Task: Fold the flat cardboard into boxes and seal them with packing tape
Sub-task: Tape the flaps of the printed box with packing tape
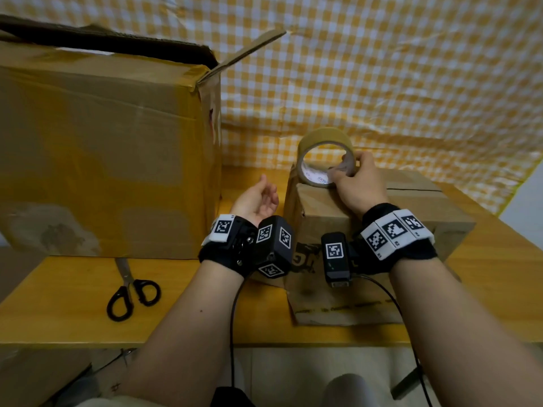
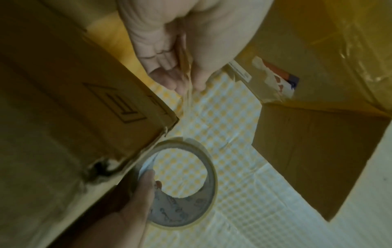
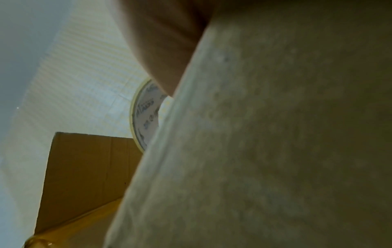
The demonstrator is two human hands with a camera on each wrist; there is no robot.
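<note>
Right hand [image 1: 357, 186] grips the tape roll [image 1: 323, 136] atop the box [image 1: 411, 201], left hand [image 1: 257, 199] pinches the strip [image 2: 187, 94]; I'm sealing now. Next, stick it down.

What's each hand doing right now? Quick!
Left hand: pinching the pulled-out tape strip.
Right hand: gripping the packing tape roll on the small cardboard box.

Behind my left hand [image 1: 257, 198] a black fabric wristband [image 1: 217, 258] carries a white tile [image 1: 222, 227] with a black square marker and a black camera box [image 1: 274, 245], marker-printed on three faces, with silver screws [image 1: 249, 239] beside it. Behind my right hand [image 1: 358, 186] a matching band [image 1: 417, 259] bears three white marker tiles [image 1: 393, 230] and a black camera block [image 1: 335, 257]. Thin black cables [image 1: 233, 318] run from both. My forearms [image 1: 182, 333] are bare.
</note>
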